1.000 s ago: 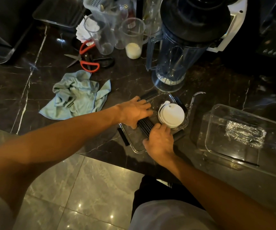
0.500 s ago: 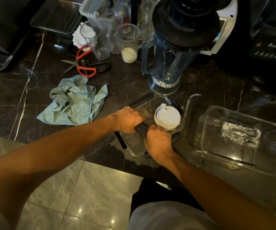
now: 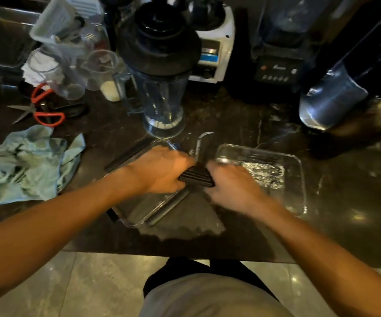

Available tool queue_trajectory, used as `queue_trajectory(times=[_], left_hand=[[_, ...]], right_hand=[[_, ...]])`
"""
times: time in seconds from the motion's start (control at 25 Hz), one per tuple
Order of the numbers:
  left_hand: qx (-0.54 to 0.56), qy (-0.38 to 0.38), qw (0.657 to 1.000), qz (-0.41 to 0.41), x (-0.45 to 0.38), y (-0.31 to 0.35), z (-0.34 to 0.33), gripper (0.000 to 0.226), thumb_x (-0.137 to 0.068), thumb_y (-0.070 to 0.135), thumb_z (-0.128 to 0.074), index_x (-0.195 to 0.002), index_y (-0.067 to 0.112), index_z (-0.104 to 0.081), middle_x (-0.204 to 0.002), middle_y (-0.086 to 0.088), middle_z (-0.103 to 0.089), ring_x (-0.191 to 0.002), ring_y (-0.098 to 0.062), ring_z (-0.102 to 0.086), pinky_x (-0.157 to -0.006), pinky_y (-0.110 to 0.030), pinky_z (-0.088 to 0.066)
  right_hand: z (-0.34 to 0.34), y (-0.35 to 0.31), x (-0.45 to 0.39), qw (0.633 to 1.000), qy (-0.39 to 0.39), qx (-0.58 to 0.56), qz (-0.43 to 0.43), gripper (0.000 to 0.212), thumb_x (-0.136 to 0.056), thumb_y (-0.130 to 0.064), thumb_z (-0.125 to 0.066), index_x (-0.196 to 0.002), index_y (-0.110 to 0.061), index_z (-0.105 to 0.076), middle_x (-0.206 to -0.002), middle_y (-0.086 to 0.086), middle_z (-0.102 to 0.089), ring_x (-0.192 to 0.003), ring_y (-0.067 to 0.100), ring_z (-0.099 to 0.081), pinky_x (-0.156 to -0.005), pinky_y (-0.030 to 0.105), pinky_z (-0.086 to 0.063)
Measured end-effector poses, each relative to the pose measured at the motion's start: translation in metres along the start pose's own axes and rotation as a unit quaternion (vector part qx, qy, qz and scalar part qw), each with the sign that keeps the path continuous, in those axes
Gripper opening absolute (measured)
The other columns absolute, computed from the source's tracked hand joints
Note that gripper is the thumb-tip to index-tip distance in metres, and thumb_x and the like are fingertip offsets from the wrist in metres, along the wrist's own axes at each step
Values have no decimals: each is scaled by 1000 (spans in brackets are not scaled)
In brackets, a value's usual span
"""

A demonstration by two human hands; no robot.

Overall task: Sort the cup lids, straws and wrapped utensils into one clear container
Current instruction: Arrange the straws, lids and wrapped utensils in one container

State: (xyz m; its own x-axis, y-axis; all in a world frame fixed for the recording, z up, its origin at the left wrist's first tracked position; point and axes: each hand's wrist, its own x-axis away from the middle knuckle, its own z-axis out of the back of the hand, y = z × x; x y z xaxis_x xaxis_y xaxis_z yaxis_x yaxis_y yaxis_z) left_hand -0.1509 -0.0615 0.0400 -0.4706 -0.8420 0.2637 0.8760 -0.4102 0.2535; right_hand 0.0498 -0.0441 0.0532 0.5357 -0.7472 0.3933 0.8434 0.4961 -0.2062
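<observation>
Both hands grip black straws; right container holds foil-wrapped utensils.

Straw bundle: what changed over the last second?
Both hands, left hand and right hand, lifted the black straws out of the left container and are carrying them toward the right container. The foil-wrapped utensils stayed put there. The white lids are no longer visible.

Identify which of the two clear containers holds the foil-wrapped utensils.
The right-hand clear rectangular container: silver foil-wrapped utensils lie inside; the left one shows none.
</observation>
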Motion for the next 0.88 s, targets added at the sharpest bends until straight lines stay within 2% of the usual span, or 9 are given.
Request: queue_trajectory(times=[0.16,0.32,0.48,0.68,0.8,0.88], left_hand=[[46,-12,999,-20,-87,67,-7,32,-94,31,-60,-126,24,-56,-123,-1,-68,-112,-24,-67,-87,-37,-49],[114,-46,992,-26,-152,107,-42,33,-93,22,-62,-126,22,-58,-121,-5,-69,-110,-27,-67,-89,-40,-54],[203,-121,972,3,-168,110,-78,37,-92,13,-67,-126,25,-59,-109,2,-67,-95,-15,-65,-76,-25,-50],[224,-184,957,32,-164,110,-107,43,-90,15,-71,-130,20,-55,-117,-2,-66,-104,-19,-66,-92,-35,-57],[250,-183,949,51,-164,113,-107,44,-85,21,-77,-125,21,-59,-114,1,-62,-103,-16,-64,-90,-32,-57],[230,-161,959,49,-165,112,-104,42,-83,27,-79,-121,21,-62,-114,2,-56,-107,-15,-57,-93,-32,-53]], right_hand=[[22,101,14,996,-50,28,-64,24,-90,-41,-66,-108,-27,-60,-106,2,-73,-99,26,-69,-75,35,-50],[8,163,27,991,-96,3,-89,21,-94,-31,-63,-114,-24,-60,-113,4,-70,-106,25,-66,-77,31,-42],[-21,186,20,992,-111,-4,-52,31,-95,-29,-62,-124,-18,-60,-115,9,-68,-108,29,-66,-92,39,-52],[-58,189,9,986,-166,-11,-22,21,-95,-21,-61,-116,-18,-61,-107,3,-69,-102,23,-68,-90,37,-51],[-67,194,6,982,-189,1,-26,28,-91,-21,-66,-119,-19,-64,-110,3,-69,-102,24,-68,-90,36,-52],[-62,196,7,978,-205,-2,-37,37,-90,-23,-69,-126,-19,-61,-119,5,-64,-108,26,-64,-90,36,-52]])
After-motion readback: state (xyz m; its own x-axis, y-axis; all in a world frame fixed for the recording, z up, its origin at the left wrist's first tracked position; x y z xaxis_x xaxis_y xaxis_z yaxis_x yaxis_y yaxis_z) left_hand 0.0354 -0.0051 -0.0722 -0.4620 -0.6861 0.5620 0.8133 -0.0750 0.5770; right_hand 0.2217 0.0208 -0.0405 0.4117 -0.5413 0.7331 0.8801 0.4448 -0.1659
